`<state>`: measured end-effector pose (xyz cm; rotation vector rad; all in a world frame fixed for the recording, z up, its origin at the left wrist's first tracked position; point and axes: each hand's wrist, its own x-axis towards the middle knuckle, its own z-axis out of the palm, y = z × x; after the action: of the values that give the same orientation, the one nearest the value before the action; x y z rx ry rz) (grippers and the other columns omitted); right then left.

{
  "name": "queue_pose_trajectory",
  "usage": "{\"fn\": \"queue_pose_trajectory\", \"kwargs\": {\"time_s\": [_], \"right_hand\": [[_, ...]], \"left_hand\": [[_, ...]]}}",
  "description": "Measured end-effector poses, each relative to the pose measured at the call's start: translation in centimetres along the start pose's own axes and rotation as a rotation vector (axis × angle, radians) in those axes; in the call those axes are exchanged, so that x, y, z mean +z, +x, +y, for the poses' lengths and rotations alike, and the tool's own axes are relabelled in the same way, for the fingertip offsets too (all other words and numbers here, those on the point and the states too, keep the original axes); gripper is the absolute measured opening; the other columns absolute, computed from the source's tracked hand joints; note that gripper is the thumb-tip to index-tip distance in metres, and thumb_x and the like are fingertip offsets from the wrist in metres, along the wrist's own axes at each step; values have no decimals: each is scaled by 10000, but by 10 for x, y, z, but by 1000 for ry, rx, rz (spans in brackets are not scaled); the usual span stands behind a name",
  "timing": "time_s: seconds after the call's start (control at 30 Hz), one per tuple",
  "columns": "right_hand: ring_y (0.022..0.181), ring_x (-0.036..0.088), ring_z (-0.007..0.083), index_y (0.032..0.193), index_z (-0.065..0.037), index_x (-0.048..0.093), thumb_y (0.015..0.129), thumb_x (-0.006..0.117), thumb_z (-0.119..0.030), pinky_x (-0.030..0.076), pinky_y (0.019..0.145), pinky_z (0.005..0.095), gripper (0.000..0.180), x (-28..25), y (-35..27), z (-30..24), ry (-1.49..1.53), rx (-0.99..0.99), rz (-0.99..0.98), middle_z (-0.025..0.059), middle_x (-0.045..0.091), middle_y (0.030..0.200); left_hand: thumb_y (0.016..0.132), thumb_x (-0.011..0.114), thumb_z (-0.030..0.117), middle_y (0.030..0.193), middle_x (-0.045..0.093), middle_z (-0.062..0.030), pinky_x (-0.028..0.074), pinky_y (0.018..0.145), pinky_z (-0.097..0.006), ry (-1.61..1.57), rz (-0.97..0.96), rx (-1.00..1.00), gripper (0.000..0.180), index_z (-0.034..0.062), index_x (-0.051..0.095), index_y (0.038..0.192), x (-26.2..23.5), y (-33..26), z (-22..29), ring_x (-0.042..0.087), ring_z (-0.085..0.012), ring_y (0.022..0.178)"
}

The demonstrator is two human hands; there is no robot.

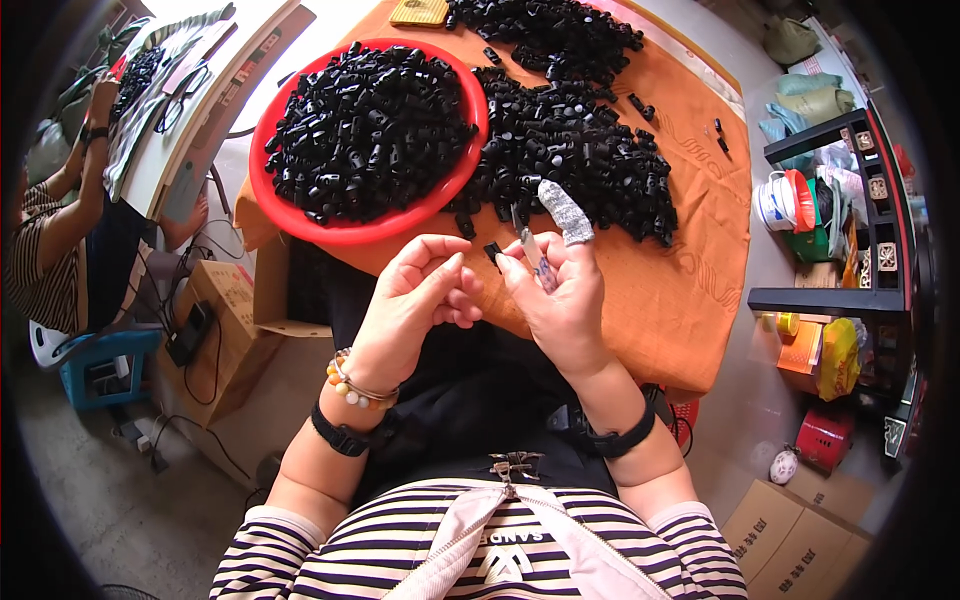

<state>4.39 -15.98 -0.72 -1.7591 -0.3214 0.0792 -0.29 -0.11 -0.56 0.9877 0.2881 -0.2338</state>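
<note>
My right hand [562, 300] is closed round a small knife [543, 272] with a patterned handle, its narrow blade pointing away from me. A grey knitted sleeve [566, 212] covers one finger of that hand. Against the right thumb tip is a small black plastic part [492, 252]. To its left, my left hand [425, 285] has curled fingers, with the thumb against the index finger; whether anything is between them cannot be made out. Just beyond both hands lies a heap of similar black parts [580, 150] on an orange cloth [690, 300].
A red basin [262, 190] full of black parts stands at the table's left. Farther back are another black heap [550, 35] and a yellow box [420, 12]. At far left another person [60, 240] works at a table. Right are shelves [830, 298]; cardboard boxes [800, 540] sit below.
</note>
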Motion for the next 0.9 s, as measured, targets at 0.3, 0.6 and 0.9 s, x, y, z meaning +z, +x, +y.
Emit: {"fn": "queue_pose_trajectory", "kwargs": {"time_s": [0.3,0.6,0.9], "right_hand": [[710,546,42,1162,16,435,867,564,20,492,568,187,321,1,-14,-22,419,164,-106,28,540,876],[668,458,-1,1305,5,400,889,565,-28,346,586,134,449,-8,-13,-20,329,133,-29,-27,539,828],[770,551,55,1307,35,353,847,615,7,481,635,190,530,-3,-13,-26,601,234,-145,74,546,945]], "left_hand": [[978,417,223,892,614,-49,534,622,-247,-169,-125,-81,253,27,501,1116,15,-3,2,635,-134,721],[974,409,220,800,565,-62,493,574,-237,-357,-244,-128,267,17,492,1127,7,-1,1,568,-125,624],[985,386,257,784,556,-29,488,554,-226,-257,-210,-138,292,27,503,1122,16,-5,1,558,-98,640]]}}
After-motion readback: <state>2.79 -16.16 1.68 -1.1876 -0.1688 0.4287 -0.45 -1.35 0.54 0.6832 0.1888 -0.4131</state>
